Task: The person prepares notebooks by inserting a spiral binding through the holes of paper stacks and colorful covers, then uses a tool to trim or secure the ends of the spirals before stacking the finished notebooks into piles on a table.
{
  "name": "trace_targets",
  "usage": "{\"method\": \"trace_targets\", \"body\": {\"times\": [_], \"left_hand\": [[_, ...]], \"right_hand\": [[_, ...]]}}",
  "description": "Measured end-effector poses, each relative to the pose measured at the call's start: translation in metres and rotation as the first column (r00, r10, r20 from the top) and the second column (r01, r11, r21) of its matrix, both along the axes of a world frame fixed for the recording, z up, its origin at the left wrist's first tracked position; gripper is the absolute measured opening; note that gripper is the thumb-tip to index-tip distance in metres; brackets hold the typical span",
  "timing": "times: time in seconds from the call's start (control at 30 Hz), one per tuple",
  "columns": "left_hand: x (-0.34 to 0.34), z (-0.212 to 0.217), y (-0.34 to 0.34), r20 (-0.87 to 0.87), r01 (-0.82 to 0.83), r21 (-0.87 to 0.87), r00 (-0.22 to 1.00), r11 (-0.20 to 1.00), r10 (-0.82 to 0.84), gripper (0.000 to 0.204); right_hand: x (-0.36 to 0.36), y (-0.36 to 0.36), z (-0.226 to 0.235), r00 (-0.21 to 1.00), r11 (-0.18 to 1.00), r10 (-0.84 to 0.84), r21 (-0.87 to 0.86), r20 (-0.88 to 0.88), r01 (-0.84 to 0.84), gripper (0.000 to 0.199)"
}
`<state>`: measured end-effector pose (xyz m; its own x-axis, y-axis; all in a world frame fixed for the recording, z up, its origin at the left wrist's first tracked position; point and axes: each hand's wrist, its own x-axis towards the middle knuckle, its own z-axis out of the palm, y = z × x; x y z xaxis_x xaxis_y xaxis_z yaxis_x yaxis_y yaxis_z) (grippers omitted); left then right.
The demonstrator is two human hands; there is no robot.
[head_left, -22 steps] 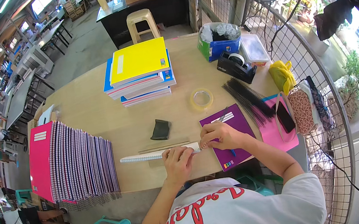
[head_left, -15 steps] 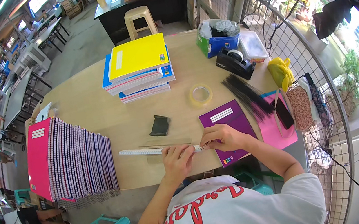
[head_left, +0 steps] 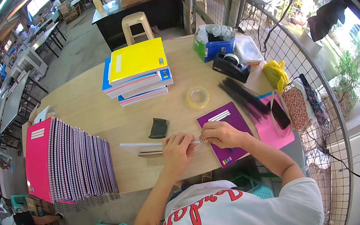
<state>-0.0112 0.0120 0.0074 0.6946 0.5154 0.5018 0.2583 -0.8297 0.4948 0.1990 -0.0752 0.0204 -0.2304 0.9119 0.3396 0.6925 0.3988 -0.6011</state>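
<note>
A thin white notebook (head_left: 142,146), seen nearly edge-on with small marks along its upper edge, stands low over the table in front of me. My left hand (head_left: 178,151) is closed round its right part. Just beyond that, at the notebook's right end, my right hand (head_left: 222,135) is closed in a pinch; what lies between its fingertips is too small to make out. Below the notebook are flat brownish strips (head_left: 150,154). Under my right hand lies a purple notebook (head_left: 233,152). A dark curved block (head_left: 158,128) sits beyond my left hand.
Left stands a row of spiral notebooks with a pink cover (head_left: 38,165). Farther back are stacked notebooks topped by a yellow one (head_left: 139,59), a tape roll (head_left: 198,97), black spiral wires (head_left: 244,99), a tape dispenser (head_left: 231,67) and a box (head_left: 214,46). A phone (head_left: 280,115) lies right, near wire mesh.
The notebook has tilted, so more of its white side shows at the left. My left hand has moved slightly up and turned; my right hand stays at the notebook's right end. The view has shifted a little.
</note>
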Motion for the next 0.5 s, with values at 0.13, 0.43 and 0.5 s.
{"method": "trace_targets", "body": {"times": [0.13, 0.43, 0.5], "left_hand": [[0.003, 0.001, 0.001, -0.004, 0.003, 0.016, 1.0, 1.0, -0.002, 0.022], [0.004, 0.001, 0.004, 0.014, 0.003, -0.038, 1.0, 0.999, -0.002, 0.019], [0.003, 0.002, 0.005, 0.057, -0.005, -0.088, 0.998, 0.996, 0.01, 0.019]], "right_hand": [[0.0, -0.003, -0.008, 0.995, 0.994, -0.04, -0.101, -0.092, 0.03, 0.015], [-0.008, -0.007, 0.009, 0.99, 0.984, -0.116, -0.125, 0.078, 0.125, 0.017], [-0.009, -0.008, 0.01, 0.983, 0.979, -0.18, -0.09, 0.021, 0.181, 0.017]]}}
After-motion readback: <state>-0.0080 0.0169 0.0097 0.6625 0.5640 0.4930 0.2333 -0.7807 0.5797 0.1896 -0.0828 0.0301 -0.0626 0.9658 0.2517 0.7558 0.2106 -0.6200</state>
